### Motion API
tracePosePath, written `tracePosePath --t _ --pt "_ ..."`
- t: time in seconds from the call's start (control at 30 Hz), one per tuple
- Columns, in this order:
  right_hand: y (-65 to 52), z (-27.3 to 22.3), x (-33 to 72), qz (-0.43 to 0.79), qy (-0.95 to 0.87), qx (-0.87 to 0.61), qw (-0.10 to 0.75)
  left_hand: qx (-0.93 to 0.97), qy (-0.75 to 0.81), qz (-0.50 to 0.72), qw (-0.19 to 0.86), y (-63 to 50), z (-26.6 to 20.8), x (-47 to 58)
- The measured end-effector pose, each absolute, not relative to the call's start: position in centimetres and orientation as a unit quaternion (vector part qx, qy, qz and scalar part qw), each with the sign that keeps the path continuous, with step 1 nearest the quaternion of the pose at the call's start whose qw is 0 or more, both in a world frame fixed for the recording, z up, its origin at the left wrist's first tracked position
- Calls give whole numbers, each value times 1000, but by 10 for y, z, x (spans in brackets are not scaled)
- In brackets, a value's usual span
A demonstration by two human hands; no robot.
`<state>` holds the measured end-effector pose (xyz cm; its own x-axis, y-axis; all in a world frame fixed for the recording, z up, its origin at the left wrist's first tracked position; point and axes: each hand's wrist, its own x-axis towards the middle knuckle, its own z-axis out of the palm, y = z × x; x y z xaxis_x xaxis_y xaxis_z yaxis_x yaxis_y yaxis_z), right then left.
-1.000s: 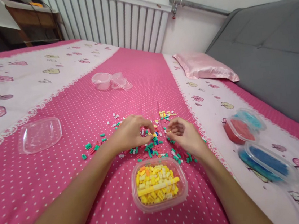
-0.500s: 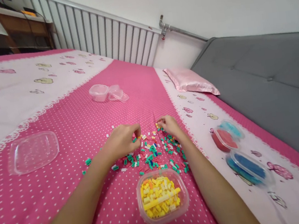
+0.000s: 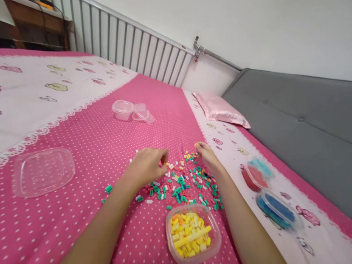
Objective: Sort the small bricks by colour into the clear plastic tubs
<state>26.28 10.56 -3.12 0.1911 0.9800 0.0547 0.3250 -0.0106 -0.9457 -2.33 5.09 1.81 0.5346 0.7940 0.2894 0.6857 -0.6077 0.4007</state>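
Small plastic building bricks [image 3: 180, 187] in green, red, white, yellow and blue lie loose on the pink dotted bedspread [image 3: 140, 256]. My left hand [image 3: 148, 165] hovers at the pile's left side with its fingers curled to the thumb; whatever lies between them is hidden. At the pile's right edge, my right hand [image 3: 207, 156] pinches a small yellow brick [image 3: 196, 145] at its fingertips. Close to me, between my forearms, stands a clear plastic box [image 3: 217, 232] holding yellow bricks [image 3: 191, 246], a long yellow piece and a little orange.
A clear lid [image 3: 44, 171] lies at left. Clear containers [image 3: 123, 109] sit farther back. On the right are a box with red contents [image 3: 254, 177] and one with blue contents [image 3: 277, 209]. Beyond are a pink pillow [image 3: 221, 111] and a grey headboard [image 3: 305, 112].
My right hand has shifted slightly away from the yellow bricks at the pile's far edge, a yellow brick now showing at its fingertips. My left hand stays nearly in place. The camera view has tilted.
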Motion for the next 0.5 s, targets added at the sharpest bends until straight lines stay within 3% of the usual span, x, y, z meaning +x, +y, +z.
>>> tracePosePath --t 0.23,0.5 --pt "69 -15 301 438 -395 -528 610 868 430 207 137 53 14 -24" --pt "51 -24 297 422 -383 -594 568 864 426 216 158 58 16 -27"
